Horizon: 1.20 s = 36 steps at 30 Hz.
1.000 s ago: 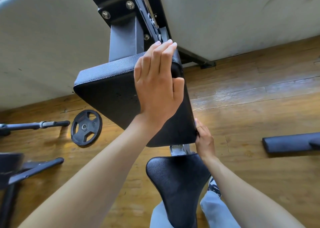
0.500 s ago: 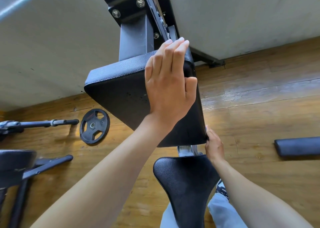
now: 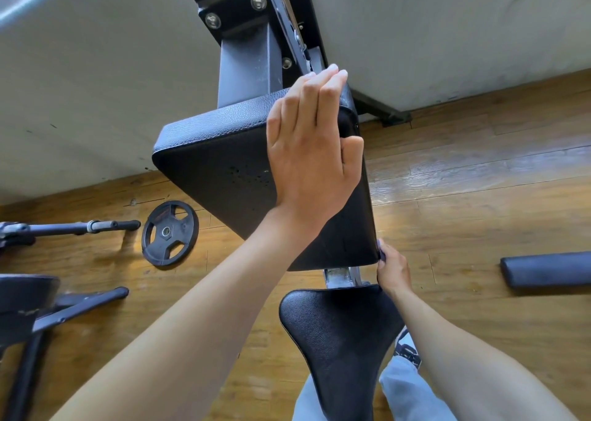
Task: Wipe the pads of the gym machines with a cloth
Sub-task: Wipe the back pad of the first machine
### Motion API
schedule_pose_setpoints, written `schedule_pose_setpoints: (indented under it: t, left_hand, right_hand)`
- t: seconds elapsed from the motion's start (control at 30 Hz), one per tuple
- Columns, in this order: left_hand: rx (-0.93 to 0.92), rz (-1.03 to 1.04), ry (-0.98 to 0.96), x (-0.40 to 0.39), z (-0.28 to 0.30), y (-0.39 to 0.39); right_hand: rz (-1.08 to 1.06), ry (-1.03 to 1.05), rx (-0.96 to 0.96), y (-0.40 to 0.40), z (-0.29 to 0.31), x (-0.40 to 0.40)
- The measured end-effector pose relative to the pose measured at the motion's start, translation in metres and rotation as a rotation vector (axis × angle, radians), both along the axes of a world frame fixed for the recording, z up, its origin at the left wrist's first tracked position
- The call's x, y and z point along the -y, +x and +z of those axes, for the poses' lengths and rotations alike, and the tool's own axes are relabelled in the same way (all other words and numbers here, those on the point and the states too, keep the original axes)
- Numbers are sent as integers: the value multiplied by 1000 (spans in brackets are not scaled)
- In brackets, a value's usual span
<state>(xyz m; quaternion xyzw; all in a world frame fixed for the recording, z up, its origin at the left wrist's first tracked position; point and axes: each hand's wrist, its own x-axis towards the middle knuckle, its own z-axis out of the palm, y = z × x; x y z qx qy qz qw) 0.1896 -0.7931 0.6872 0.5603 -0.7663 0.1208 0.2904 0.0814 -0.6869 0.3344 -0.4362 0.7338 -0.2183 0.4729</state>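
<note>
A black sloped arm pad [image 3: 224,171] sits on a dark steel post [image 3: 246,65] in the middle of the head view. My left hand [image 3: 313,151] lies flat on the pad's upper right part, fingers together and reaching over its top edge, thumb at the right side. My right hand [image 3: 393,268] grips the pad's lower right corner. No cloth shows; anything under my left palm is hidden. Below the pad is the black seat [image 3: 339,331].
A weight plate [image 3: 169,232] lies on the wooden floor at the left, beside a bar end [image 3: 80,227]. Another bench [image 3: 25,296] stands at the far left. A separate black pad [image 3: 547,272] is at the right edge. A pale wall rises close behind.
Both hands keep their places on the pad. My head has shifted, so the pad and floor items sit further right in view.
</note>
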Motion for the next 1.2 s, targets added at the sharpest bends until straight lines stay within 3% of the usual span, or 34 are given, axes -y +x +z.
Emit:
schedule_pose_setpoints:
  t: [0.27,0.77,1.2]
  left_hand:
    - [-5,11,11,-1,0,-1]
    - [-19,-1,57,-1,1,1]
    - [-63,-44,118,-5,6,4]
  right_hand:
    - [-9,-265,25,4,65,1]
    - [-65,-586,-19,9,132,23]
    - [-102,-717,95,7,243,59]
